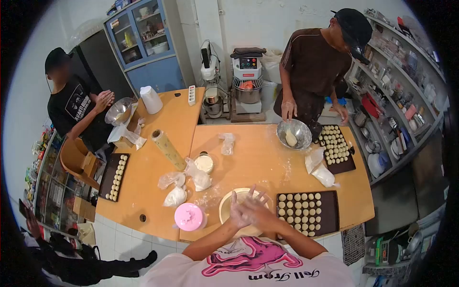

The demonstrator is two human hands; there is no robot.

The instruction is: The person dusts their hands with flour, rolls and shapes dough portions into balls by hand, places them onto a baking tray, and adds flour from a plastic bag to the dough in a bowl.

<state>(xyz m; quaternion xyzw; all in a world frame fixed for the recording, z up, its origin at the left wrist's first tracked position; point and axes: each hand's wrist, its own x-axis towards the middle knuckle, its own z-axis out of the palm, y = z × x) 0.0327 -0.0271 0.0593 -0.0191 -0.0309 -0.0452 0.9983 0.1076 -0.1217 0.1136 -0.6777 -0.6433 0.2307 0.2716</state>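
Note:
My left hand (240, 210) and my right hand (256, 209) meet over a pale round bowl (224, 204) at the front edge of the wooden table (244, 167). The right one is blurred and overlaps the left. Some fingers of my left hand stretch upward, apart. Anything between the palms is hidden. Beside the bowl on the right, a dark tray (330, 210) holds rows of small dough balls (297, 204). Left of it stands a pink lidded container (190, 217). Behind that are flour bags (176, 196) and a tub of white powder (204, 163).
Across the table a person (315, 67) reaches into a metal bowl (300, 131) with dough. Another tray (342, 166) and a flour bag (321, 168) lie near. At left, a person (76, 105) presses hands together beside a metal bowl (118, 113). A film roll (169, 150) stands mid-table.

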